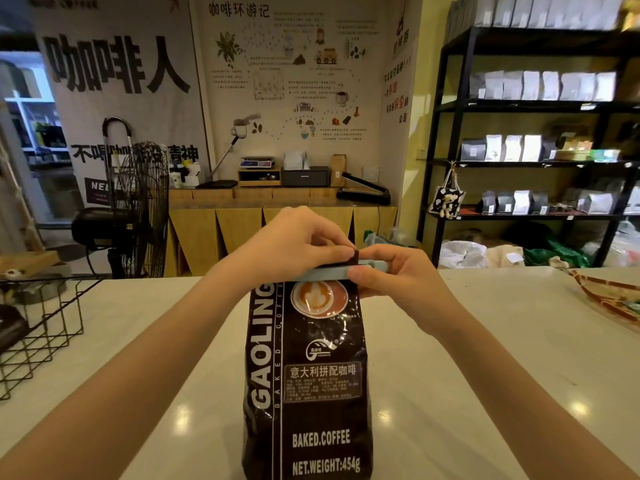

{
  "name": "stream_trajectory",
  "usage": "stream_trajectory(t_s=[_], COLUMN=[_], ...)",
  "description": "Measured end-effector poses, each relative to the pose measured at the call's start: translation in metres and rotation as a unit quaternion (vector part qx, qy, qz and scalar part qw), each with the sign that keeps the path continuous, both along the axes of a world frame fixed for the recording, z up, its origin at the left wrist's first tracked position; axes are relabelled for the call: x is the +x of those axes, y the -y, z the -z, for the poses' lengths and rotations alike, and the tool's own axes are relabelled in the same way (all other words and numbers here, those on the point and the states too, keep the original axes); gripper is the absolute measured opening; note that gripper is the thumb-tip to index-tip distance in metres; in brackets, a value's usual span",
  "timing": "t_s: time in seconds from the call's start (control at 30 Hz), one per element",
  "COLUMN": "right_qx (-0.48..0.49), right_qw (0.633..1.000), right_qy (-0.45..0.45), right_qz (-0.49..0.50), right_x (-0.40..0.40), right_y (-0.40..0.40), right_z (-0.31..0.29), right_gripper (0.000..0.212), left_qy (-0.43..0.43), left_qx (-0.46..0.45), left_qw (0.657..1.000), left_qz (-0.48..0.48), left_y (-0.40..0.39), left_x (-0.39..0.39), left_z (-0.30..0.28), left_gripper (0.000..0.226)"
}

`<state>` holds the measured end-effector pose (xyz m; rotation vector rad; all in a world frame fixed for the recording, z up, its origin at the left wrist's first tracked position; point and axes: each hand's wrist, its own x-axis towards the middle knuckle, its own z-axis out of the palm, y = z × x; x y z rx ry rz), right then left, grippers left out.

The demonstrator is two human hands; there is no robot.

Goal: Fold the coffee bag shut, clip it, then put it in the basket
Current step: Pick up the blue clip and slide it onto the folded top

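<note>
Both grips (294, 244) (391, 275) pinched on bag-top clip (322, 273)

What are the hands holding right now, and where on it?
Left hand pinches the coffee bag's folded top. Right hand grips the clip's right end, the clip lying across that fold.

Both my forearms are bare, no sleeves showing anywhere above the table (485, 341). No watch, bracelet or rings on my left hand (294, 244) or right hand (398, 278). Fingers (360, 273) ungloved, nails short and plain.
</note>
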<state>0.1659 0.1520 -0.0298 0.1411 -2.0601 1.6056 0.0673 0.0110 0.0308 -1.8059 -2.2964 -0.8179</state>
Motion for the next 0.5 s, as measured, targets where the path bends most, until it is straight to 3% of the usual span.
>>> stream_trajectory(t_s=[0.13,0.37,0.5], right_qx=[-0.014,-0.028,-0.012], right_qw=[1.000,0.999,1.000], right_qy=[0.006,0.000,-0.004], right_qz=[-0.014,-0.023,-0.001], right_x=[-0.0004,-0.0003,-0.0017], right_y=[0.0020,0.0037,0.0028], right_z=[-0.0008,-0.0002,0.0018], right_gripper=[0.010,0.012,0.009], left_qy=[-0.041,-0.044,-0.024], left_qx=[0.029,0.035,-0.017], left_qw=[0.998,0.997,0.999], left_qz=[-0.026,-0.043,-0.029], left_y=[-0.0018,-0.0009,0.0015], left_x=[0.0006,0.0007,0.0000], left_z=[0.0024,0.0024,-0.0014], left_gripper=[0.019,0.018,0.020])
